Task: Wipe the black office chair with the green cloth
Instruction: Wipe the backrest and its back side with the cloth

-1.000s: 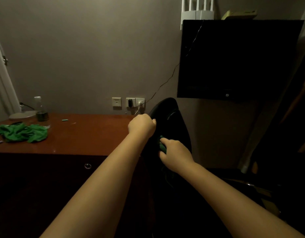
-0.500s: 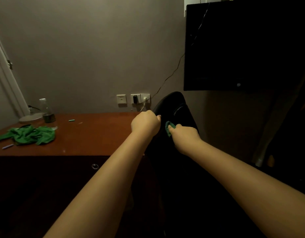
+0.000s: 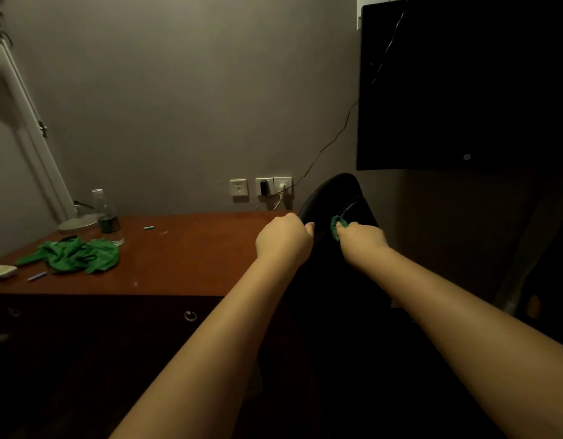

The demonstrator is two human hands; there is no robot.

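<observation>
Black office chair (image 3: pixel 335 198) in the head view: top of the backrest just right of frame centre, toward 3 o'clock, against the right end of the wooden desk (image 3: pixel 178 258) and below the dark wall screen (image 3: pixel 463 83). Gripped at its left edge by the left hand (image 3: pixel 283 240), fingers curled tight round the rim, thumb tip showing on the near side. Pressed at 3 o'clock of that hand by the right hand (image 3: pixel 362 242), fingers bunched round the green cloth (image 3: pixel 336 228), with only a small wad poking out at the fingertips and touching the backrest beside a faint seam or strap.

Judged as mid-wipe, high on the backrest. Impossible to tell cleaned parts from uncleaned: no streaks, dust or sheen readable on so dark a surface. Probably left to do: lower backrest, seat, arms and base, none of them touched here.

Hard to make out: nearly all of the black office chair below the hands, lost in shadow between the forearms toward 6 o'clock. Seat and armrests toward 4 o'clock no more than dark shapes. Most of the cloth hidden inside the fist. Second green heap (image 3: pixel 71 256) on the desk at 9 o'clock, near a bottle (image 3: pixel 104 210); unclear whether cloth or clothing. Screen cut off at the top and right edges.
</observation>
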